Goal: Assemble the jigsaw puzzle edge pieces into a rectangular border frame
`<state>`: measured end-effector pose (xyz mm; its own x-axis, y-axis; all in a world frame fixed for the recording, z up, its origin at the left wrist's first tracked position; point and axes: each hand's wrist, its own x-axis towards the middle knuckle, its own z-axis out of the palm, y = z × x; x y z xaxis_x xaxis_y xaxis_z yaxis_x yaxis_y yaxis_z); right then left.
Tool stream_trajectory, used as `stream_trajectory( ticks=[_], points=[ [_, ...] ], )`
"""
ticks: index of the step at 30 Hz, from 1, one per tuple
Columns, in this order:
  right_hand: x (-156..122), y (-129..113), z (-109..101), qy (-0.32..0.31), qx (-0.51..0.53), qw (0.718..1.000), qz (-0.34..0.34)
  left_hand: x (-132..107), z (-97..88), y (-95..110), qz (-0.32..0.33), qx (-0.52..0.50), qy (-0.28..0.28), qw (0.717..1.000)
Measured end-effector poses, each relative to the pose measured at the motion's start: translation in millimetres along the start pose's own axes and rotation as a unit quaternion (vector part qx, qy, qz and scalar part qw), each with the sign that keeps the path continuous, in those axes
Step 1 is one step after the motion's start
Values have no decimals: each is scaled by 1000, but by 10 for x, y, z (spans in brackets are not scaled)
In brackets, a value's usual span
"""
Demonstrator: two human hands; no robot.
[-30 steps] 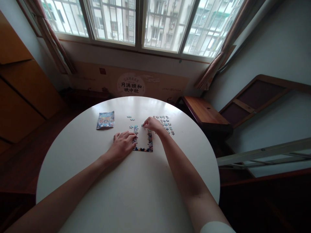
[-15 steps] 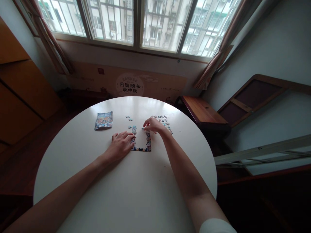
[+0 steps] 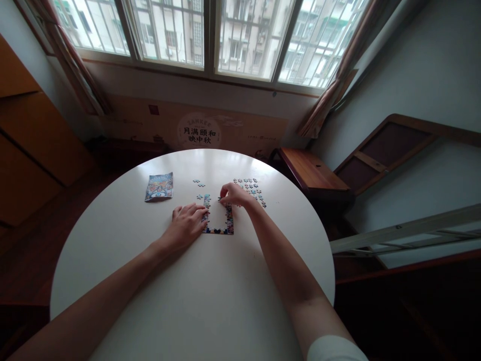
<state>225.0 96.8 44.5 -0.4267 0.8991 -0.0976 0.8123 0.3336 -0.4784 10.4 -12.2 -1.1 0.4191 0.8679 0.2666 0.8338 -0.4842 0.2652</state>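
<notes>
A partly joined jigsaw puzzle frame (image 3: 218,231) lies on the white round table (image 3: 203,291), with left, bottom and right sides joined around a bare middle. My left hand (image 3: 186,219) rests open, its fingertips on the frame's left side. At the top of the right side, my right hand (image 3: 233,193) pinches a small puzzle piece (image 3: 221,199) between thumb and forefinger. Loose puzzle pieces (image 3: 254,186) lie in rows just beyond and to the right of that hand. Several more loose pieces (image 3: 200,185) sit above the frame's left side.
A colourful printed picture sheet (image 3: 159,187) lies at the left of the table. Behind the table stands a printed board (image 3: 240,125) under the barred windows. A wooden side table (image 3: 311,169) is at the right, near a chair back (image 3: 391,145).
My right hand has shifted very slightly, still pinching the piece at the frame's top right. My left hand stays in place. The whole view has moved a little.
</notes>
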Motion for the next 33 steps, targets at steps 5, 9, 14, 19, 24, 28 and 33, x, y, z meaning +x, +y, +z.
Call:
stream_trajectory(
  ticks=[5, 9, 14, 19, 24, 28, 33],
  points=[
    [-14, -19, 26, 16, 43, 998, -41, 3, 4, 2, -3, 2, 1, 1000],
    [-42, -12, -54, 48, 47, 996, -59, 3, -17, 19, -7, 1, -6, 1000],
    [-96, 71, -215, 54, 24, 997, -39, 0, -14, 18, -6, 1, -4, 1000],
    [-143, 152, -271, 44, 9, 999, -9, -6, 0, 5, -3, 3, -5, 1000],
    [-151, 155, -262, 27, -15, 1000, 1, -9, -4, -4, -1, 3, -4, 1000],
    [-121, 157, -234, 15, -16, 1000, 3, -8, -14, 2, 0, -2, 0, 1000],
    [-106, 158, -205, 7, -26, 1000, -3, -6, -4, -1, -4, 0, -3, 1000]
  ],
)
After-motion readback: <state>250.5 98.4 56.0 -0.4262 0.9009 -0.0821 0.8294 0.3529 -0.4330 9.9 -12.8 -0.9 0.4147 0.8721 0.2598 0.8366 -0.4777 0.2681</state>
